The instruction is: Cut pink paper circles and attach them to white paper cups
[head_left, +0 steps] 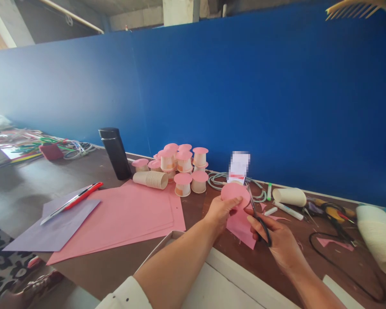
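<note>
In the head view, the left hand point(219, 210) has its grip closed on a pink disc point(232, 192), thumb pressed on top, and the right hand point(275, 236) has its grip closed round the handles of the scissors point(260, 223), whose blades reach up beside the disc's right edge; how far they are parted I cannot tell. A pink offcut point(242, 229) is just below the left grip. The blades look close to the left thumb, so a slip could nick it; turning the disc unevenly could leave a ragged edge, and the offcut could snag the scissors. The grey cord point(212, 182) beyond the grips might catch the tips if they reach too far. The brown bench point(196, 210) under both grips looks cluttered: disc-topped cups point(183, 184) beyond and left of the left grip, pink sheets point(131, 210) farther left, with a red knife point(80, 197) on a lilac sheet point(72, 225), and paper scraps point(336, 244) right of the right grip. A blue partition point(244, 86) stands behind it all, with bare concrete above.
</note>
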Available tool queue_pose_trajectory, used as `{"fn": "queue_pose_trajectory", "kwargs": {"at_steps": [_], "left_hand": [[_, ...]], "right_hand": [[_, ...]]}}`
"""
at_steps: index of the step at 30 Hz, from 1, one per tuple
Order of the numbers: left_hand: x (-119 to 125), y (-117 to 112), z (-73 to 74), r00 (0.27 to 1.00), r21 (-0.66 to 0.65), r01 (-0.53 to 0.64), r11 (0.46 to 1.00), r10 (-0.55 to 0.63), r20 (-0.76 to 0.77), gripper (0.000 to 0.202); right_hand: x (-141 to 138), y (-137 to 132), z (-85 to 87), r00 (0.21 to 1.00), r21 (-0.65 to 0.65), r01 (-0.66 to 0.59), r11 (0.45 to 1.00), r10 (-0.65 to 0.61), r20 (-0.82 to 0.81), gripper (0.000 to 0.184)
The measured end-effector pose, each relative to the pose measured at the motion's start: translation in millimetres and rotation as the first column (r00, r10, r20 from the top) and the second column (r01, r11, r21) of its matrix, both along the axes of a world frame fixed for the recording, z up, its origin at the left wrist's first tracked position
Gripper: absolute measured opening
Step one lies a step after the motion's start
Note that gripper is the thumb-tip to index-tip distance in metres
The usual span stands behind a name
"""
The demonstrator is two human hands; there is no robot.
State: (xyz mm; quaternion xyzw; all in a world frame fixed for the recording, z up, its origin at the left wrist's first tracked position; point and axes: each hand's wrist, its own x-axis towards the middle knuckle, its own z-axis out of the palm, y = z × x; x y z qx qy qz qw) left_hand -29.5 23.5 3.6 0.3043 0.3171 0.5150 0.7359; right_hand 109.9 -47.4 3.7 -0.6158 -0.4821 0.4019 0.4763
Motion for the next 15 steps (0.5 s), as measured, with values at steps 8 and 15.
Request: {"fn": "queue_pose_trajectory", "kwargs": {"at_steps": [8,15], "left_hand": [[0.3,0.1,-2.5,1.0,0.014,0.0,1.0,0.0,-0.006,0.052],[0.1,-0.4,-3.0,1.0,0.019,0.005,1.0,-0.005,-0.01,0.051]], "right_hand": [[2.0,-0.3,-1.0,0.997,0.008,0.005,1.0,-0.005,0.072,0.051],[2.5,1.7,-2.6,0.999,-0.002,-0.013,1.0,0.013,0.048,0.052]]}}
